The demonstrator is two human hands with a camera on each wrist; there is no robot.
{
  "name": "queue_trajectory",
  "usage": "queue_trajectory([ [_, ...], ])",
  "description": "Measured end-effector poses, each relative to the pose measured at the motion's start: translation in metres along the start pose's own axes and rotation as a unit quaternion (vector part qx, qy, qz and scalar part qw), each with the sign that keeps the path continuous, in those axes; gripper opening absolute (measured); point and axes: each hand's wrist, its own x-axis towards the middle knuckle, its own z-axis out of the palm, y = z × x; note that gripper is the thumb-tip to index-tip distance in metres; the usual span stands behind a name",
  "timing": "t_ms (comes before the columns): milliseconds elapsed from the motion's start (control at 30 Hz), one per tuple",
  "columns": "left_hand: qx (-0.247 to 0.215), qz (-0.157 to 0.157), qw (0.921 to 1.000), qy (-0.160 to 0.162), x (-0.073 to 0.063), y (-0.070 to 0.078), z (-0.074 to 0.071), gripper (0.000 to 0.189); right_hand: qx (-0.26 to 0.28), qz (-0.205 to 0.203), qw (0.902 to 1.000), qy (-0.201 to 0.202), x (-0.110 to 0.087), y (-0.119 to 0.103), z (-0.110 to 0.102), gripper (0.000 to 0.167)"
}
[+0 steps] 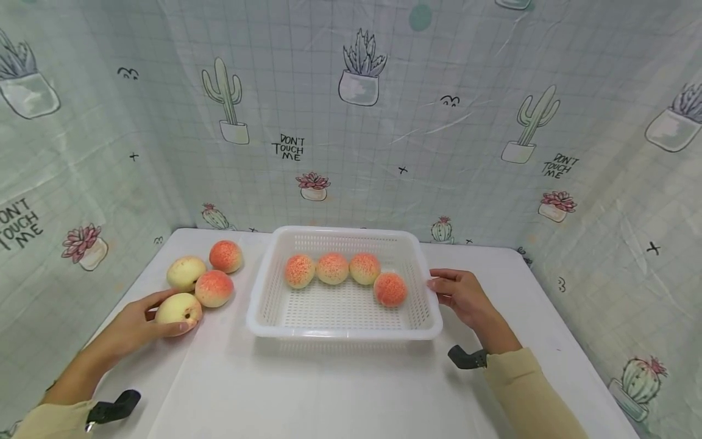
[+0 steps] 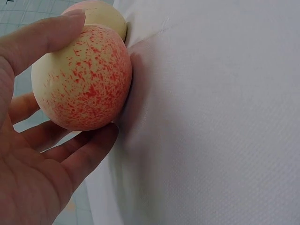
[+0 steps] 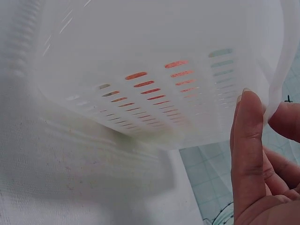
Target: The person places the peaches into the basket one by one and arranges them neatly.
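My left hand (image 1: 139, 323) holds a pale yellow peach (image 1: 178, 312) on the white table. Seen from the left wrist, its red-speckled side (image 2: 89, 79) shows, the thumb over it and fingers curled beneath. Against it lie another yellow peach (image 1: 185, 272) and a reddish peach (image 1: 214, 288), with a redder peach (image 1: 226, 256) behind. At the basket's right side, my right hand (image 1: 463, 296) pinches the rim of the white plastic basket (image 1: 345, 333). The right wrist view shows fingertips (image 3: 246, 101) against its slotted wall (image 3: 154, 37).
Inside the basket, three speckled peaches (image 1: 332, 268) stand in a row along the back, and a redder peach (image 1: 390, 289) sits at the right. A white cloth covers the table (image 1: 329, 390). Patterned curtain (image 1: 351, 152) encloses the back and both sides.
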Motion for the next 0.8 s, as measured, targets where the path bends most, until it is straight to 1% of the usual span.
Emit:
queue_trajectory([
  [267, 0.017, 0.002, 0.9997, 0.019, -0.001, 0.001, 0.0, 0.101, 0.004, -0.003, 1.0, -0.003, 0.0, 0.001, -0.001, 0.053],
  [433, 0.029, 0.011, 0.9989, 0.034, -0.006, 0.003, -0.002, 0.099, 0.013, -0.004, 0.9999, -0.004, 0.0, 0.001, -0.001, 0.054],
  [667, 0.021, 0.03, 0.9988, 0.034, -0.013, 0.007, -0.009, 0.095, 0.014, -0.005, 0.9999, -0.007, 0.001, 0.002, -0.002, 0.054],
  [800, 0.022, 0.039, 0.9982, 0.039, -0.016, 0.01, -0.014, 0.093, 0.015, -0.006, 0.9998, -0.009, 0.001, 0.002, -0.003, 0.054],
])
